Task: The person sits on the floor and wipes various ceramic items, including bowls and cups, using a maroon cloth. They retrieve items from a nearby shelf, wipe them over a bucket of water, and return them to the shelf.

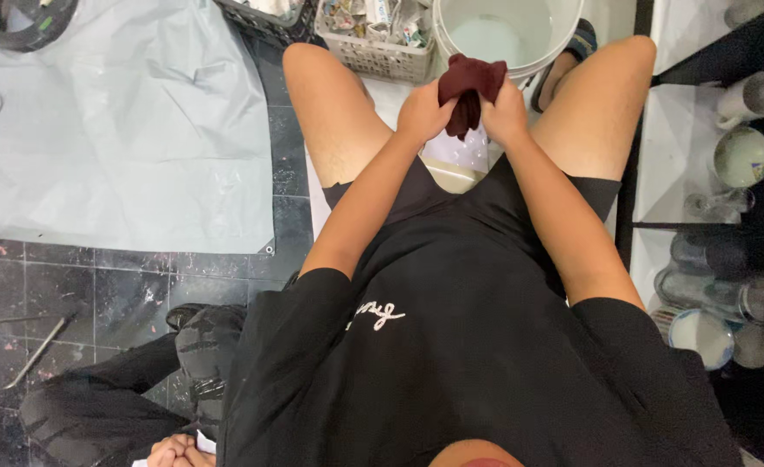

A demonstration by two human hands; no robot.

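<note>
Both my hands grip a dark red cloth (470, 86) between my bare knees. My left hand (423, 111) clutches its left side and my right hand (505, 112) its right side, and the cloth bunches up between them. The cloth hangs just in front of a white bucket (548, 47) that stands on the floor. A smaller white container (455, 164) sits below the hands, mostly hidden by my arms and black shirt.
A grey tarp (122, 130) covers the dark tiled floor at the left. A white basket (373, 52) of scraps stands beside the bucket. Shelves at the right hold several paint cans (741, 156). Another person's hands (174, 451) and dark clothing show at the bottom left.
</note>
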